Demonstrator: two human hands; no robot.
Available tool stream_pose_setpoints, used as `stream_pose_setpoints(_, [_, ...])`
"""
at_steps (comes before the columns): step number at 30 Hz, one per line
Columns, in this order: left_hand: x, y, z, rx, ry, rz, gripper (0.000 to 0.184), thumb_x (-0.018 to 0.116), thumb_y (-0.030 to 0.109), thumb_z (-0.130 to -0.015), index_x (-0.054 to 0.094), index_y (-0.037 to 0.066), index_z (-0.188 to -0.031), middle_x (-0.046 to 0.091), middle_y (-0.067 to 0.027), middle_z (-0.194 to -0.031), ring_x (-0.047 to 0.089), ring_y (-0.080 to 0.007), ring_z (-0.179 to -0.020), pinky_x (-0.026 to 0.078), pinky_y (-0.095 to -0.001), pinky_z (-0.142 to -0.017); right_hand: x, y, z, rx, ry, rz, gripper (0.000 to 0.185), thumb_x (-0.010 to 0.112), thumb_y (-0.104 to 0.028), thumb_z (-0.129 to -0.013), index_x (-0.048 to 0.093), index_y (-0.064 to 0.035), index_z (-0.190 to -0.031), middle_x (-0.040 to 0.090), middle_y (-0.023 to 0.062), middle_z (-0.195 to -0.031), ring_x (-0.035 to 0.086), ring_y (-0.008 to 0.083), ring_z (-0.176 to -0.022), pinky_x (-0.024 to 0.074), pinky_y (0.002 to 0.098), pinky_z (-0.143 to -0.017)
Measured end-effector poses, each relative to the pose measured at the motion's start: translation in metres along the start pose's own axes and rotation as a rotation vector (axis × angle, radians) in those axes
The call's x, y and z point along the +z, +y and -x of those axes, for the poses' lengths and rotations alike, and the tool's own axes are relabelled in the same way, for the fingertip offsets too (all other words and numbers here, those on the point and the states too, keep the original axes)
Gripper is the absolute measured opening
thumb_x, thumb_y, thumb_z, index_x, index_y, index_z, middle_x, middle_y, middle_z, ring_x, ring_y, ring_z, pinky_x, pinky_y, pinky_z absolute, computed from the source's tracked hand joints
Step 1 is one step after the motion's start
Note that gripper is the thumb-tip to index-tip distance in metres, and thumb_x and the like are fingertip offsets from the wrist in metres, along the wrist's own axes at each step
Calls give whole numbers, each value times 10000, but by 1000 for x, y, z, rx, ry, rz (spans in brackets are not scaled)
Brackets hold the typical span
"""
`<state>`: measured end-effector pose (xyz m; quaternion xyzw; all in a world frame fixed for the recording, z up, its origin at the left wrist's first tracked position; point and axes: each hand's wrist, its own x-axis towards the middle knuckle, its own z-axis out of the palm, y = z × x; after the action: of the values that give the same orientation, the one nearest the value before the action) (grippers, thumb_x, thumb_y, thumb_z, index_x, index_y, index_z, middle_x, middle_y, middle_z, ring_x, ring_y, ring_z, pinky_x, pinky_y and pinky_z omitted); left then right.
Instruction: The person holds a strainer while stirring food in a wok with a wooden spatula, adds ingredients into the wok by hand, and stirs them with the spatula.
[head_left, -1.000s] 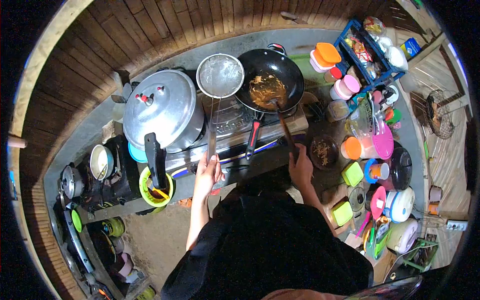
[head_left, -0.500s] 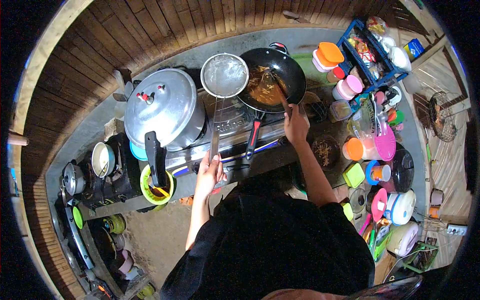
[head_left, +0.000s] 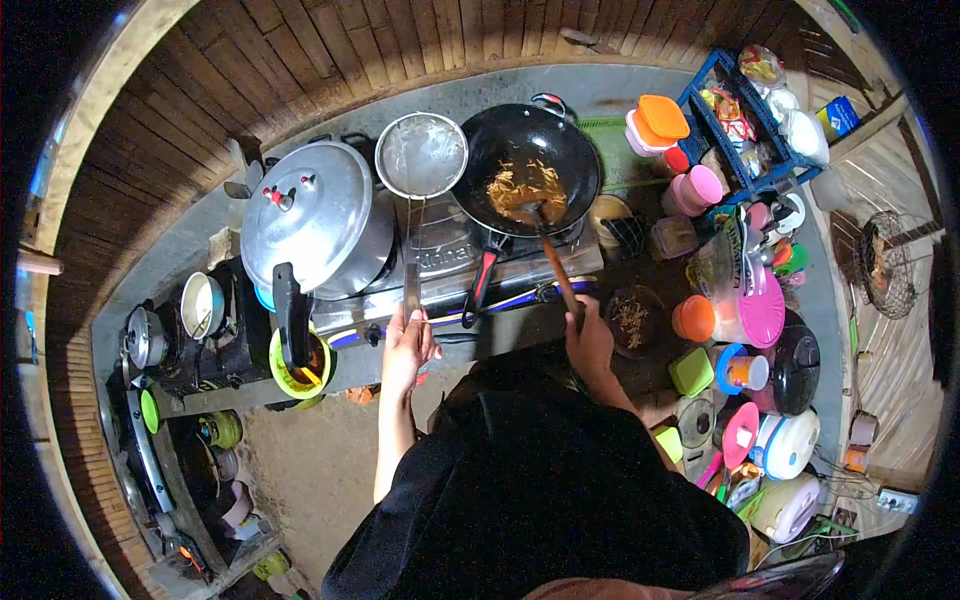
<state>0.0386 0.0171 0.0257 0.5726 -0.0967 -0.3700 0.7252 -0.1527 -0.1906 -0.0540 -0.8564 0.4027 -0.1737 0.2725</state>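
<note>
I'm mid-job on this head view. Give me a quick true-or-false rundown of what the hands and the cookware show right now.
1. The left hand holds the strainer by its handle. True.
2. The right hand is holding nothing. False: that hand grips the handle of a cooking utensil.
3. The utensil's far end is in the black wok. True.
4. The wok contains nothing. False: there is brownish food in it.
5. The big silver pot has its lid on. True.
</note>
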Motion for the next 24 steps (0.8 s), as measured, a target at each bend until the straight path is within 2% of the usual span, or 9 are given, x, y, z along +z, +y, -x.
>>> stream_pose_setpoints(3, [11, -6, 1, 7, 11, -12, 131, 401, 188, -956, 426, 63, -926, 339, 25, -470, 304, -74, -362, 399, -255, -444, 13, -4, -17, -166, 57, -141, 335, 538, -194, -853, 424, -91, -1151, 608, 219, -807, 597, 403, -711, 465, 480, -607])
stream_pose_setpoints(6, [23, -9, 4, 7, 37, -36, 136, 401, 192, -957, 435, 61, -942, 340, 26, -473, 303, -71, -361, 397, -253, -443, 16, -11, -53, -247, 56, -80, 308, 522, -177, -860, 422, -87, -1137, 607, 227, -818, 599, 399, -714, 466, 480, -605])
stream_pose_setpoints(9, [31, -13, 11, 17, 22, -32, 142, 405, 198, -956, 440, 61, -945, 339, 26, -469, 299, -70, -357, 398, -250, -442, 18, -12, -91, -222, 33, -44, 289, 501, -170, -873, 409, -95, -1136, 612, 210, -764, 596, 405, -681, 462, 485, -584])
stream_pose_setpoints(10, [33, -14, 14, 16, 32, -43, 140, 404, 197, -956, 438, 62, -942, 332, 27, -465, 297, -69, -355, 398, -250, -441, 21, -8, -103, -277, 126, -64, 294, 497, -176, -876, 407, -98, -1144, 614, 199, -735, 596, 405, -657, 460, 488, -575])
stream_pose_setpoints(13, [41, -16, 19, 10, 57, -57, 138, 400, 199, -958, 428, 67, -929, 316, 30, -466, 288, -68, -355, 397, -254, -440, 14, 8, -121, -190, 85, 17, 307, 496, -183, -877, 405, -99, -1157, 614, 210, -766, 598, 404, -664, 467, 483, -584])
stream_pose_setpoints(14, [44, -17, 20, 8, 67, -61, 138, 400, 199, -958, 428, 67, -929, 316, 30, -466, 288, -68, -355, 397, -254, -440, 14, 17, -124, -213, 135, 18, 307, 498, -182, -876, 407, -98, -1156, 615, 208, -781, 597, 404, -664, 469, 485, -586])
stream_pose_setpoints(17, [48, -19, 22, -23, 143, -41, 134, 407, 201, -957, 420, 69, -933, 320, 32, -488, 277, -67, -366, 394, -262, -446, -6, 30, -109, -228, 178, 3, 331, 523, -186, -861, 410, -87, -1155, 617, 199, -807, 596, 399, -681, 472, 475, -587])
stream_pose_setpoints(21, [47, -18, 19, -10, 141, -68, 136, 408, 199, -956, 419, 68, -922, 320, 34, -484, 282, -65, -365, 394, -262, -443, -18, 46, -66, -149, 132, 26, 334, 527, -195, -857, 430, -74, -1153, 616, 194, -813, 596, 392, -691, 474, 461, -595])
stream_pose_setpoints(24, [46, -17, 11, 3, 121, -64, 142, 404, 199, -958, 421, 67, -909, 322, 33, -480, 287, -63, -365, 393, -261, -441, -14, 53, -37, -106, 90, -74, 323, 514, -216, -864, 455, -68, -1145, 617, 186, -802, 596, 386, -687, 474, 452, -597])
